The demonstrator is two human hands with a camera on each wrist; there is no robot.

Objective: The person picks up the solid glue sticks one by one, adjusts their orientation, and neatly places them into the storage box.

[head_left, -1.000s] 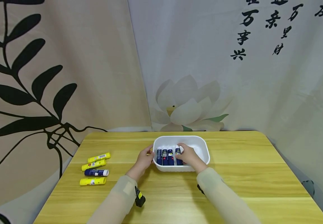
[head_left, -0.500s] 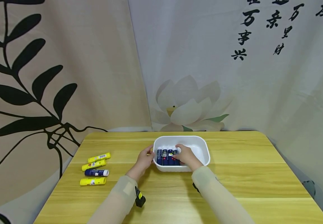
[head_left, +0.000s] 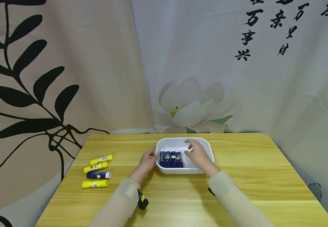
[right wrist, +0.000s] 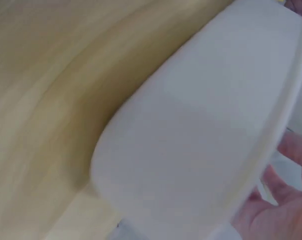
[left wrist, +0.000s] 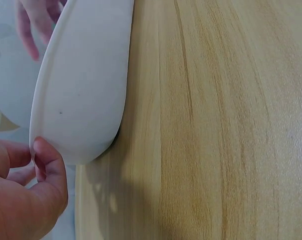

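A white plastic tub (head_left: 206, 145) stands near the table's far edge. Several dark blue glue sticks (head_left: 170, 160) lie side by side in its left half. My left hand (head_left: 146, 162) pinches the tub's left rim between thumb and fingers, as the left wrist view of that hand (left wrist: 36, 190) confirms. Over the tub's right half, my right hand (head_left: 199, 154) holds nothing, with thumb and fingers apart and loosely bent. In the right wrist view the tub's outer wall (right wrist: 190, 115) covers part of the right hand (right wrist: 280, 210).
To the left on the wooden table (head_left: 237, 189) lie several yellow glue sticks (head_left: 95, 183) and one blue glue stick with a white cap (head_left: 98, 175). Behind the table hangs a printed curtain (head_left: 110, 63).
My right hand first slid a blue glue stick left against the others, then let it go and moved right, away from the row. The left hand stays on the rim.
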